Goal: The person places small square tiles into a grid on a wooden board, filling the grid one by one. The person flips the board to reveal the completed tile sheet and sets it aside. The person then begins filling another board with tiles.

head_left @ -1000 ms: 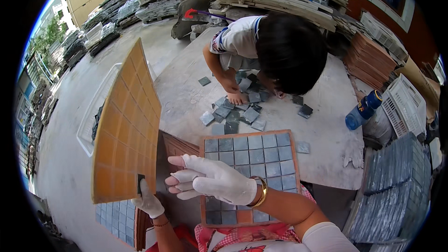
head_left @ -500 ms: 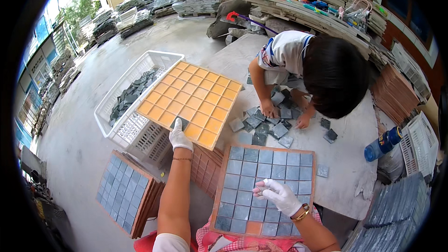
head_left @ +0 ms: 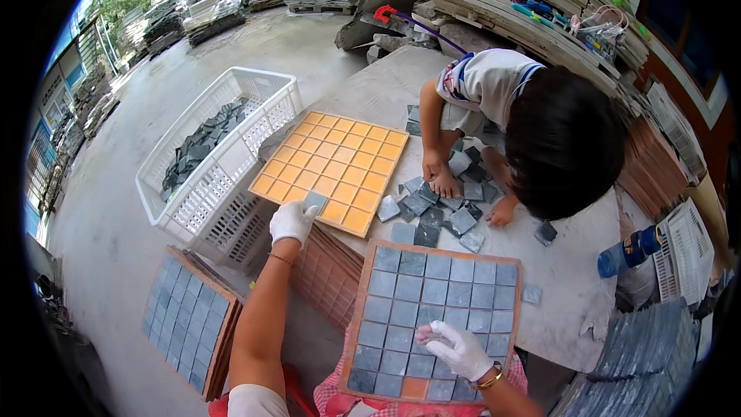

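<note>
Left hand [head_left: 292, 221] grips the orange grid tray [head_left: 333, 170] at its near edge.

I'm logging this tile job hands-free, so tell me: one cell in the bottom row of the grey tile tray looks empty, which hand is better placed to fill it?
Probably the right hand: it rests on the grey tile tray just above the empty cell. The left hand is stretched out to the orange grid tray.

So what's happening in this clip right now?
A person in white gloves works with square tile trays on a concrete slab. The left hand grips the near edge of an empty orange grid tray lying flat. The right hand presses on grey tiles in a filled tray. Opposite, another person sorts loose grey tiles.
</note>
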### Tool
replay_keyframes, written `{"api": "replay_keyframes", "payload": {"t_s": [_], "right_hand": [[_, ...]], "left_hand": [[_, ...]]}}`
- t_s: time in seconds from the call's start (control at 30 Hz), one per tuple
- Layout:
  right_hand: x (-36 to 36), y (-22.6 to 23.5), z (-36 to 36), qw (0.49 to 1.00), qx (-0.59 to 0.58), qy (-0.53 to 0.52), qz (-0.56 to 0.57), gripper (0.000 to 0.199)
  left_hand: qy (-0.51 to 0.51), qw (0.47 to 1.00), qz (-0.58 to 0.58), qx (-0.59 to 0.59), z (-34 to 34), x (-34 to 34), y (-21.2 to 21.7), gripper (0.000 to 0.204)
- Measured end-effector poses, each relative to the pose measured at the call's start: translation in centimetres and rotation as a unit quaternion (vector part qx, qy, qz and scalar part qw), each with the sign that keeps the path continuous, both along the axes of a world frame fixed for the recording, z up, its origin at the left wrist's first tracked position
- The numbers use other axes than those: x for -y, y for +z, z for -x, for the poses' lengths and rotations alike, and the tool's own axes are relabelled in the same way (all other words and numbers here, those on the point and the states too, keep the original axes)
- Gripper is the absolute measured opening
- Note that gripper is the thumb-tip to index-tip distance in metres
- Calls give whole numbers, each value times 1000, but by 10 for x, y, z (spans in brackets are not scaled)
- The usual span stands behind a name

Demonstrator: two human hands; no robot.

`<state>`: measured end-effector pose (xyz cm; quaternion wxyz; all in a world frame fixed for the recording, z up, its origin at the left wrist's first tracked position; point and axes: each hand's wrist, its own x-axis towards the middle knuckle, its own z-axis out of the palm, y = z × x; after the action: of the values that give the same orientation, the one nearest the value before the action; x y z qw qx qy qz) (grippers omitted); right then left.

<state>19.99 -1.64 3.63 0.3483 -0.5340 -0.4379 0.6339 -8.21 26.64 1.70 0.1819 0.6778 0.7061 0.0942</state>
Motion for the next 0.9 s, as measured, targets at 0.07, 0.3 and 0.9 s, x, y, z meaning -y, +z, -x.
{"api": "replay_keyframes", "payload": {"t_s": [0.07,0.3,0.9], "right_hand": [[7,-4,1,1000,7,6,-13,34],[17,-16,-2,991,115,42,-47,36],[40,4,-48,961,215,-123,-125,37]], "left_hand": [[-170,971,-167,11,11,4,3,41],[-356,919,-147,-87,19,-28,-3,49],[-339,907,-85,235,-36,71,47,47]]}}
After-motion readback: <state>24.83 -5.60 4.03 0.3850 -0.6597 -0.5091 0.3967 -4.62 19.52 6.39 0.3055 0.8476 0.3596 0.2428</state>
